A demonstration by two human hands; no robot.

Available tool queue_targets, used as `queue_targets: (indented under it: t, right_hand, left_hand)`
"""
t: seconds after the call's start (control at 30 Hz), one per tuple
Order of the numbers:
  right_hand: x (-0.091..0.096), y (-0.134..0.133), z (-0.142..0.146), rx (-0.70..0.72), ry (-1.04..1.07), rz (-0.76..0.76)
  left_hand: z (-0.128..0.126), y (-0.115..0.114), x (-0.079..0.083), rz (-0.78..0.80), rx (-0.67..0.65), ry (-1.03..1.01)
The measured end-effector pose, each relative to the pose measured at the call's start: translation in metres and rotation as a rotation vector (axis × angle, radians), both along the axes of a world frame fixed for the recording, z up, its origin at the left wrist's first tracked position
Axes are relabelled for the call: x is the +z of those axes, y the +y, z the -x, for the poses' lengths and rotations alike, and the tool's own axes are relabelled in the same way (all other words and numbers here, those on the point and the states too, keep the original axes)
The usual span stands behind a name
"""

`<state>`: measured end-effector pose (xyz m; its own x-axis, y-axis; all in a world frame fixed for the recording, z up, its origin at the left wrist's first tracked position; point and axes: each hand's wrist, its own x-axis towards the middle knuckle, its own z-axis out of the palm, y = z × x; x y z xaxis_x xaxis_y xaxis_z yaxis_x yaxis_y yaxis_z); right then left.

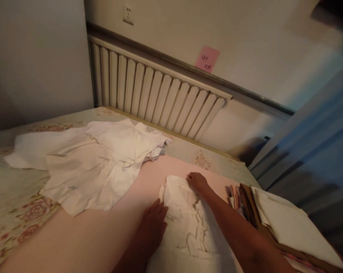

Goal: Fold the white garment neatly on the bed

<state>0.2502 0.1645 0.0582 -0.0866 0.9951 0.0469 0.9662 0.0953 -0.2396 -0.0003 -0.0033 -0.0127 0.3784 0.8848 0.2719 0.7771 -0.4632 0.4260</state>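
A folded white garment (185, 223) lies on a pink sheet (97, 235) in front of me. My left hand (152, 227) rests flat on the sheet at the garment's left edge, fingers stretched out and touching the cloth. My right hand (198, 182) sits at the garment's far top edge, fingers curled down onto the fabric. A loose heap of white clothes (88, 163) is spread to the left, apart from both hands.
The bed has a floral cover (14, 204). A radiator (157, 94) runs along the wall behind, with a pink note (207, 59) above it. At the right lie folded cloths (287, 223) and a blue curtain (319, 144) hangs beyond.
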Motion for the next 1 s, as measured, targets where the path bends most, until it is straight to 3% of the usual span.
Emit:
queue_targets:
  t: [0.17,0.33,0.47,0.6,0.8,1.0]
  right_hand:
    - [0.005,0.016,0.037,0.164,0.015,0.004]
    - [-0.008,0.026,0.061,0.304,0.053,0.093]
    - [-0.011,0.034,0.062,0.316,0.045,0.137]
    - [-0.007,0.035,0.057,0.274,0.025,0.087]
    - [-0.002,0.005,0.059,0.184,-0.002,-0.126]
    - [-0.002,-0.056,0.068,0.204,0.010,-0.230]
  left_hand:
    - [0.000,0.000,-0.002,0.030,0.001,-0.005]
    - [0.001,0.000,0.005,0.091,-0.014,0.008]
    - [0.001,-0.001,0.010,0.089,-0.019,0.001]
    - [0.001,0.000,0.009,0.081,-0.014,-0.007]
    - [0.001,-0.001,0.005,0.047,-0.016,-0.027]
    - [0.001,-0.003,0.001,-0.016,-0.016,-0.034]
